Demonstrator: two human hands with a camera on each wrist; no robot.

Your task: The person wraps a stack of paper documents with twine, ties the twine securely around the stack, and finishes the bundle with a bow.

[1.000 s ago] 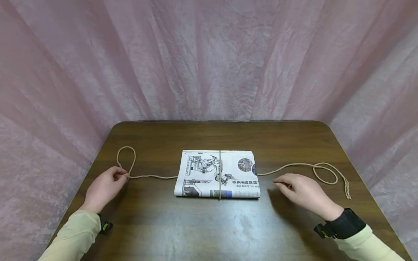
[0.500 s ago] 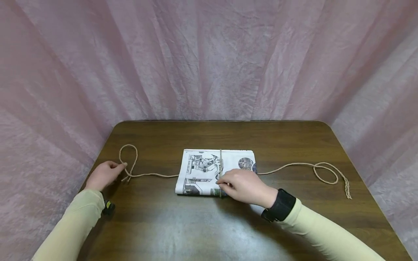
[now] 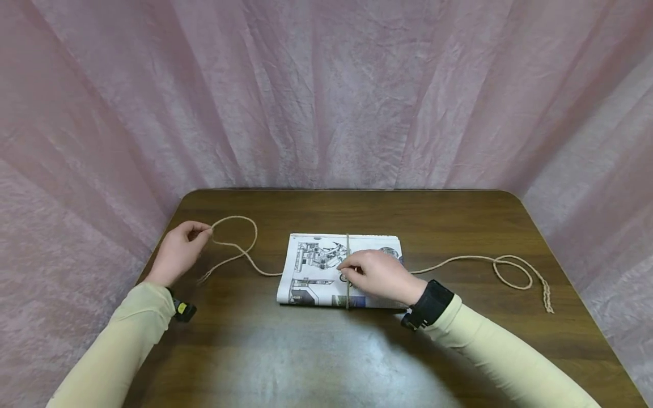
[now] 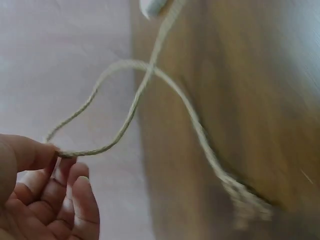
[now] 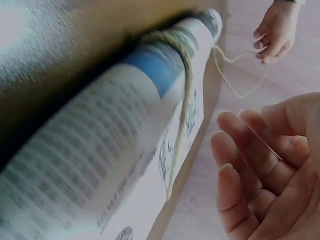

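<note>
- My left hand (image 3: 178, 255) is up off the table (image 3: 316, 351) a bit, and my left fingers (image 4: 60, 172) are pinching the twine (image 3: 240, 249) between thumb and fingertips, right at the top of a loop.
- From that pinch the twine curves round, crosses itself just past my fingers, then runs off toward the folded newspaper (image 3: 316, 269). The frayed end lies on the table just below my left fingers.
- The wrist view shows the loop hanging in the air from my fingertips, so it's a light pinch on the strand, the other fingers loosely curled under it.
- My right hand (image 3: 380, 275) is sitting on top of the newspaper, which lies flat in the middle of the table between my two hands.
- My right fingers (image 5: 240, 165) are relaxed and only slightly bent, not wrapped around anything. Fingertips are right beside the strand of twine that goes across the newspaper front to back. I can't tell if they actually touch it.
- Out past my right wrist the other end of the twine trails off across the table and makes a small loop (image 3: 512, 272), well away from either hand.
- Pink curtain (image 3: 326, 90) all around behind the table.
</note>
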